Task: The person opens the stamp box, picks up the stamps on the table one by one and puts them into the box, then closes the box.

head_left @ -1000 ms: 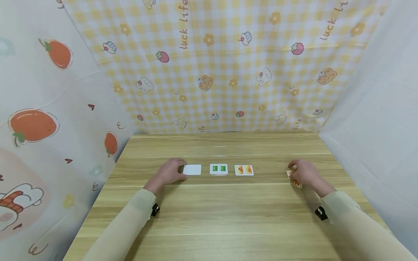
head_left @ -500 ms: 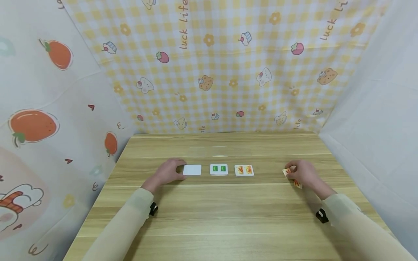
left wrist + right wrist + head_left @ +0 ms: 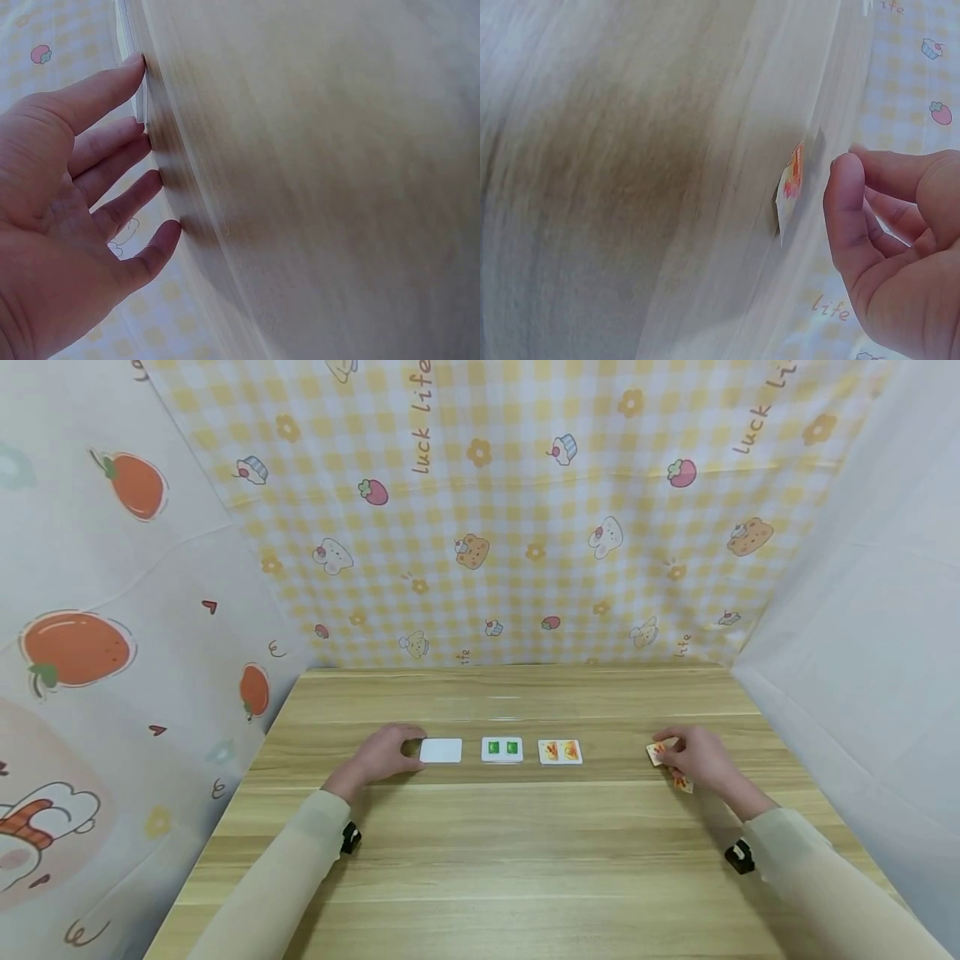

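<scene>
My left hand (image 3: 384, 752) rests on the table at the left end of a blank white card (image 3: 441, 750). In the left wrist view its fingers (image 3: 120, 210) are spread and fairly straight, touching the wood beside a thin pale edge. My right hand (image 3: 701, 758), to the right, pinches a small card piece (image 3: 656, 753) with an orange picture between thumb and fingertips. The thumb hides that piece in the right wrist view. Under this hand a second picture piece (image 3: 790, 187) lies on the table.
In a row right of the blank card lie a card with two green pictures (image 3: 502, 749) and a card with two orange food pictures (image 3: 560, 752). Faint straight reflections show behind them. A checked cloth (image 3: 510, 527) hangs along the wooden table's (image 3: 510, 868) back edge.
The pinched piece has moved a little left, away from the piece lying below the right hand, and shows more of its face. My left hand has drawn back slightly leftward.
</scene>
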Demonstrator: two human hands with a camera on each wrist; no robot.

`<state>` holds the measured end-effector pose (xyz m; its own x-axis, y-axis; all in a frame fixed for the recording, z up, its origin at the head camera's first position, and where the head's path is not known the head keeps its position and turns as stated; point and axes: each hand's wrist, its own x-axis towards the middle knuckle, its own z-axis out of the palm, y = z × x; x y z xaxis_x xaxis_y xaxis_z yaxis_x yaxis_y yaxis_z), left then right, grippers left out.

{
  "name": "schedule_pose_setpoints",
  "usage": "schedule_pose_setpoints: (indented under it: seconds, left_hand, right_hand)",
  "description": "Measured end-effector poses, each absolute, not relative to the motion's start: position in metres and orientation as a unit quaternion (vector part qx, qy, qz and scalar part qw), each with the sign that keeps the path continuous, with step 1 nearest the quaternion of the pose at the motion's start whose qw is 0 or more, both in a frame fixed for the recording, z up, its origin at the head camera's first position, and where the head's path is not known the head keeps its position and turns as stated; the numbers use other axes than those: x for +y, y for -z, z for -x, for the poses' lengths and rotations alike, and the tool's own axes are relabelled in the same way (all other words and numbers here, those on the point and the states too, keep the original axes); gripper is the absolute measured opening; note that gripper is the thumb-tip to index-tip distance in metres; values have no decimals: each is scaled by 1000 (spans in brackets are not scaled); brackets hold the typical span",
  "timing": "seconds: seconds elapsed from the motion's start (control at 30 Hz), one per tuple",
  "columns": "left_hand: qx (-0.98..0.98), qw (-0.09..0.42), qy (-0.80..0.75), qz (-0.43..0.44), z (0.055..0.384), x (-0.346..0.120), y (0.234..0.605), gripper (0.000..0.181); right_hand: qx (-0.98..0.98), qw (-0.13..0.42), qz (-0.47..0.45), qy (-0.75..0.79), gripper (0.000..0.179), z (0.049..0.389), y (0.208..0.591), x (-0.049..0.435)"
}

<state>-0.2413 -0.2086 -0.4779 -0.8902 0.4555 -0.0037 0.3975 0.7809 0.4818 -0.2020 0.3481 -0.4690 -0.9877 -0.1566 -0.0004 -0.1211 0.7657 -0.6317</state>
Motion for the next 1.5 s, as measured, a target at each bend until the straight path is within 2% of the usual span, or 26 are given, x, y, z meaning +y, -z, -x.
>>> schedule_pose_setpoints:
  seconds: [0.57,0.87,1.2,1.5]
  left_hand:
    - [939,55,-241,-240,240,-210,477,57]
    - [941,63,-240,-229,241,-210,476,57]
    - [940,61,-243,-231,241,-212,479,56]
    - [943,57,-230,-234,243,-213,481,56]
  right_hand:
    - [925,42,77,369,40,198,461,338]
    - [929,20,95,357,41,199,459,326]
    - [914,21,118,388,36,204,450,293]
    - [882,45,120,454,32,208,442,257]
